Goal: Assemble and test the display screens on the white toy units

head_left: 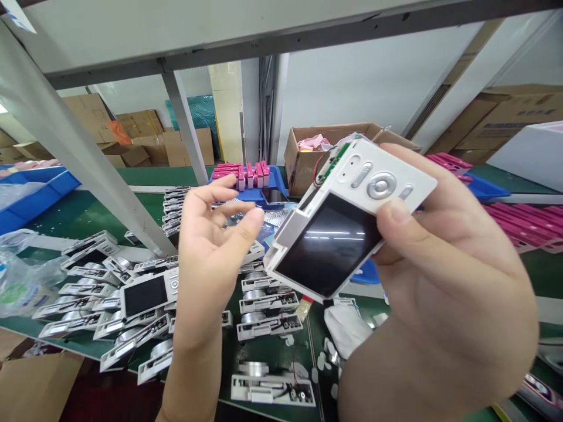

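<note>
My right hand (448, 252) grips a white plastic camera body with a black rectangular screen and silver buttons (338, 228), raised and tilted in front of me above the bench. My thumb presses beside the round button ring, at the screen's corner, which leaves most of the display uncovered; the hold seems meant to keep the back and the open, wired edge facing me. My left hand (215, 228) is raised to the left of it, fingers loosely curled, holding nothing and apart from the camera.

Below, unfinished white camera units with silver round dials (270, 324) lie in a column on the green worktop (250, 351), their open sides towards me, probably for easy reach.

My right fingertips are hidden behind the camera, and its front is turned away. My left forearm covers part of the heap of similar units (147, 296). A crumpled white bundle (347, 328) may be a bag; I can't be sure.
</note>
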`<state>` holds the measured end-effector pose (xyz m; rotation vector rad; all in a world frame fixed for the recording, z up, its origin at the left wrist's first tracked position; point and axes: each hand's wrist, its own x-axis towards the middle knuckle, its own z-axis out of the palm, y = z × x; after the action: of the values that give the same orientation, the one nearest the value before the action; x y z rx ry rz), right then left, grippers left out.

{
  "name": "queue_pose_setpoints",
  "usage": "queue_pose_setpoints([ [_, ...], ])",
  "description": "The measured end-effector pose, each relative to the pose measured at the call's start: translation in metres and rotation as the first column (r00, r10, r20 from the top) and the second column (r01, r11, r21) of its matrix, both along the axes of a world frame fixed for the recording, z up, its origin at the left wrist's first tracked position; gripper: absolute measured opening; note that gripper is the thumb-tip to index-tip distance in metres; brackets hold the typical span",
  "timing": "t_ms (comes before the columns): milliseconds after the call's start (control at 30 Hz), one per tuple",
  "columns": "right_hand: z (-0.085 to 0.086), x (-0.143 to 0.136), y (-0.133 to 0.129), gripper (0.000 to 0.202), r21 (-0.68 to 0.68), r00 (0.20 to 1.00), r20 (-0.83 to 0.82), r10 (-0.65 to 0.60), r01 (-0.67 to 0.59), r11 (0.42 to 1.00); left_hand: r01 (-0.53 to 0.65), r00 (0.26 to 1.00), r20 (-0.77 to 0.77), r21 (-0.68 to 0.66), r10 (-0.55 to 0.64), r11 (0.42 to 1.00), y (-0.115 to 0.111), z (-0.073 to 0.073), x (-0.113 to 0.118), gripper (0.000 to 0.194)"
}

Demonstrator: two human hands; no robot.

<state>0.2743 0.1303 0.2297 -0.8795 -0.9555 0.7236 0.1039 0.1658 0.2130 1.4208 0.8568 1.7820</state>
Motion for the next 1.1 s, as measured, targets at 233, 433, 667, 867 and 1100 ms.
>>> queue_pose_setpoints([
  [233,-0.003,-0.004,0.004,0.032,0.15,0.993,-0.109,-0.053,0.069,0.986,0.393,0.916,-0.045,-0.108,-0.399,0.913,-0.018,0.001,0.005,0.027],
  [433,-0.009,-0.005,0.006,0.034,0.275,0.993,0.02,-0.118,0.108,0.955,0.395,0.916,-0.042,-0.076,-0.399,0.915,-0.031,0.002,0.012,0.047],
  [667,-0.011,-0.008,0.009,0.038,0.381,0.999,0.033,-0.034,0.019,0.924,0.181,0.982,-0.043,-0.062,-0.184,0.982,-0.041,0.002,0.017,0.045],
  [867,-0.011,-0.011,0.008,0.041,0.382,0.998,0.019,-0.062,0.049,0.923,0.115,0.982,-0.149,-0.023,-0.117,0.993,-0.043,0.002,0.017,0.038],
  [1100,-0.013,-0.008,0.015,0.034,0.444,0.999,-0.028,-0.028,0.038,0.895,0.289,0.956,-0.053,0.003,-0.289,0.957,-0.034,0.0,0.016,0.036],
])
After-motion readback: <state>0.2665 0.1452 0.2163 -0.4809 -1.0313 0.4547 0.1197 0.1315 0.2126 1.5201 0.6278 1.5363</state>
